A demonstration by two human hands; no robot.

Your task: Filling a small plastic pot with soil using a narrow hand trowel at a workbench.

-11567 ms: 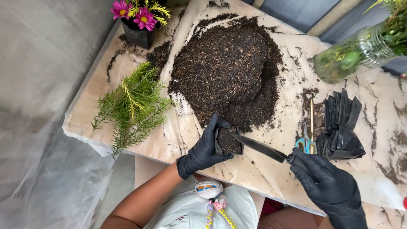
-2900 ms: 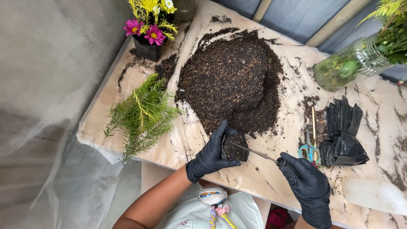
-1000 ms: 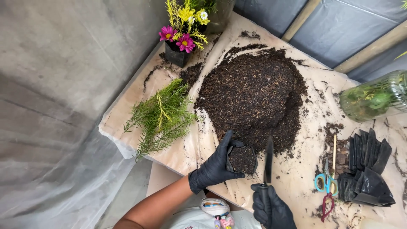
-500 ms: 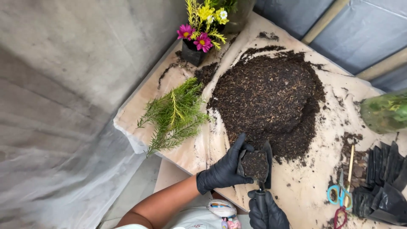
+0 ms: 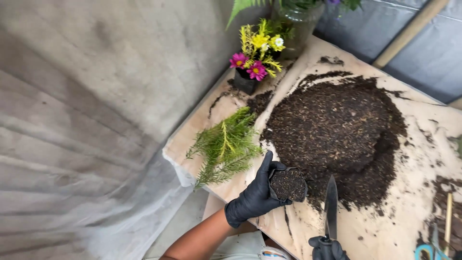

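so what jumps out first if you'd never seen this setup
The big dark soil heap across the middle of the table. At its near edge the gloved left hand holds a small black bag of soil; the right hand grips a trowel. Bright flowers stand at the far corner.

Pink and yellow flowers [image 5: 257, 58], green sprigs [image 5: 226, 144], glass jar [image 5: 298, 24], scissors [image 5: 426, 251]

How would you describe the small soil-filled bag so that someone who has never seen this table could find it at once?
Start at the big dark soil heap on the table. At its near edge, the gloved left hand cups a small black bag filled with soil. Unlike the flower pot at the far corner, it holds no plant.
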